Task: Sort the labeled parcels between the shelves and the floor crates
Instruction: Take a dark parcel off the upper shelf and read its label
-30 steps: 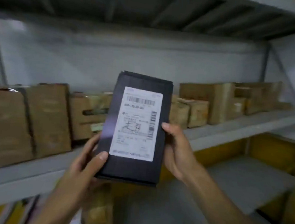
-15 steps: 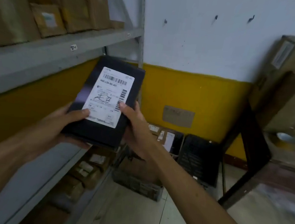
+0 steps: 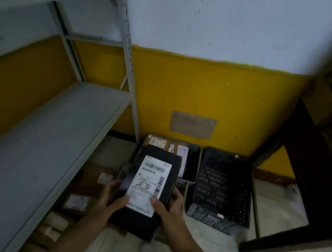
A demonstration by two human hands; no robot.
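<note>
Firmly, a dark parcel (image 3: 146,186) was held in both hands above the floor, in front of the crates. The left hand (image 3: 108,201) was placed at its left edge, with the thumb laid on the lower corner of the white label (image 3: 149,184) and the other fingers curled under the side. The right hand (image 3: 168,204) was clamped on the right edge in the same manner, the thumb pressed on the label's lower right part. Both forearms were stretched forward and down.

Behind the parcel a crate (image 3: 193,163) with some labelled parcels was seen, and just beside it, to the right, a black crate (image 3: 222,188) with perforated walls. To the left a grey shelf (image 3: 46,142) was fixed on a metal frame, and brown boxes (image 3: 77,201) were kept under it. The floor (image 3: 211,246) was pale and tiled. The wall (image 3: 203,89) was painted yellow below and white above, and a dark frame (image 3: 304,176) was seen on the right.
</note>
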